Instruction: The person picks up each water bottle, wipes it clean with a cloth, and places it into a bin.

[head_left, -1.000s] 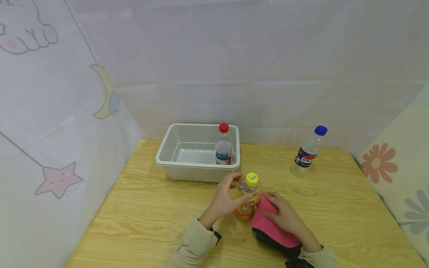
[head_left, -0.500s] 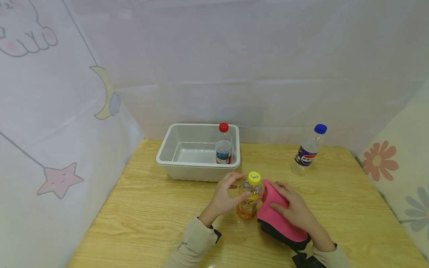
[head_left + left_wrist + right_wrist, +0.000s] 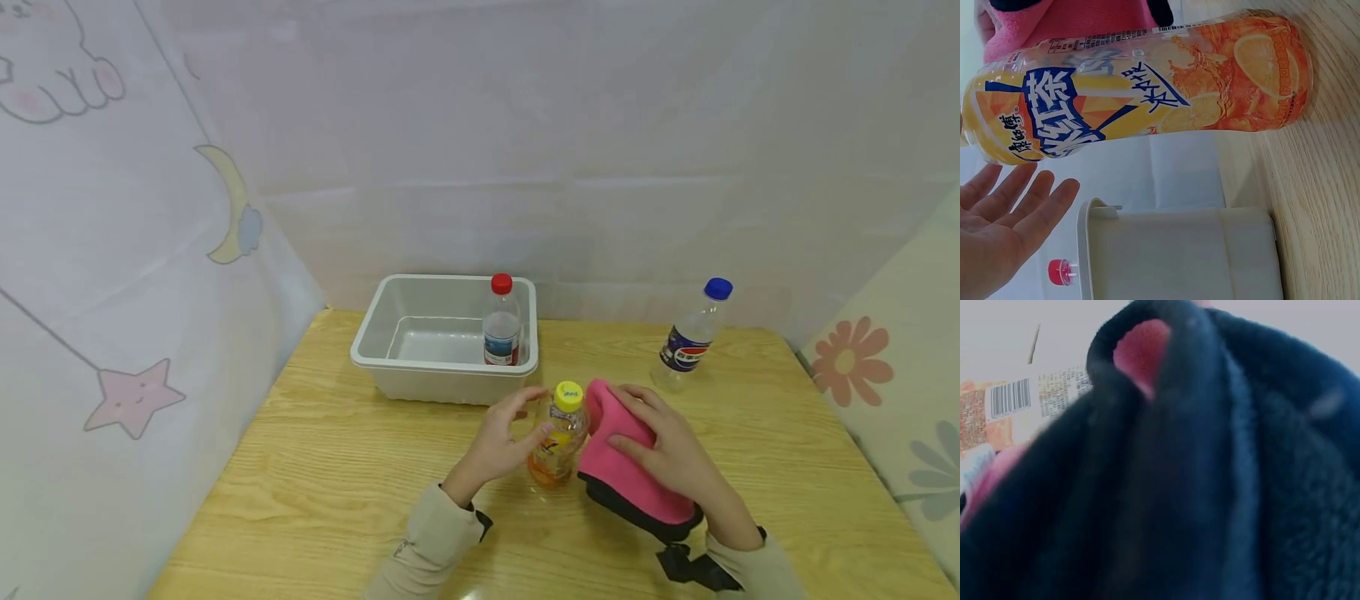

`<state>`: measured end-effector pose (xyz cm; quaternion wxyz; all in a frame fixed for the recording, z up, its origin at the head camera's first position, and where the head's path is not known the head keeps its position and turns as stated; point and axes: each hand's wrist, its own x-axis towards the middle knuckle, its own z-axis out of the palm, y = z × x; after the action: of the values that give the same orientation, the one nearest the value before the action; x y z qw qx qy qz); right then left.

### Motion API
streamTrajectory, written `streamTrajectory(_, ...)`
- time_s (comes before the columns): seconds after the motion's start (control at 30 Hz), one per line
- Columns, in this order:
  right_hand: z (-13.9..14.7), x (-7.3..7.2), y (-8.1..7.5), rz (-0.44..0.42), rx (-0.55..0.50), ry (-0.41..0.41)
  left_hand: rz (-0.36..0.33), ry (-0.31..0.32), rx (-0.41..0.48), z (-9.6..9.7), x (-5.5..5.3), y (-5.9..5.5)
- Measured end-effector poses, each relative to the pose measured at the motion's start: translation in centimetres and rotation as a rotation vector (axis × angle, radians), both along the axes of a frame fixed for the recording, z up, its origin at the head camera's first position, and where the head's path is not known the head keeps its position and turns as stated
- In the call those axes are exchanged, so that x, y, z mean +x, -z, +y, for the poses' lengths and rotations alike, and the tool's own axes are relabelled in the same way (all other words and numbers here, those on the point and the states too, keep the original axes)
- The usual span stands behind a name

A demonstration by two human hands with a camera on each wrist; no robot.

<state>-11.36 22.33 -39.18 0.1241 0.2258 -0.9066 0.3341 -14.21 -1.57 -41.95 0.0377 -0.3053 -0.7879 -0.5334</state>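
Note:
An iced tea bottle point(image 3: 553, 457) with a yellow cap and an orange-and-yellow label stands upright on the table. Curved loosely beside its upper part is my left hand point(image 3: 497, 440), thumb in front and fingers behind. In the left wrist view, the fairly straight fingers point(image 3: 1041, 209) are spread, with fingertips right at the bottle's side. My right hand point(image 3: 671, 450) grips a pink towel point(image 3: 618, 467) with a black underside, its upper end against the bottle's right side. Dark folds of the towel point(image 3: 1179, 487) fill most of the right wrist view and hide the right fingers.
Behind the bottle is a light grey plastic bin point(image 3: 442, 385) with a red-capped bottle point(image 3: 501, 333) inside. At the back right stands a blue-capped Pepsi bottle point(image 3: 684, 348). A pale printed curtain point(image 3: 465, 167) borders the wooden table point(image 3: 315, 483).
My right hand and the towel have shifted right and up along the bottle's side. The left hand stays almost in place, while the bottle has moved very slightly.

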Motion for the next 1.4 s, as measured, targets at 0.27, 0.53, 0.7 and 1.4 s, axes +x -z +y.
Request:
streamTrajectory(0.27,-0.9,-0.4,0.2,0.006,-0.023,-0.024,0.014,-0.053,-0.022,0.3,0.1,0.0)
streamTrajectory(0.53,-1.4,-0.3,0.0,-0.044,-0.044,-0.035,0.007,-0.071,-0.02,0.7,0.5,-0.3)
streamTrajectory(0.7,-1.7,-0.3,0.1,-0.072,-0.064,-0.031,0.004,-0.071,-0.056,0.9,0.7,-0.5)
streamTrajectory(1.4,-1.5,-1.2,5.2,-0.179,-0.181,-0.078,0.071,-0.115,-0.109,1.3,1.0,-0.6)
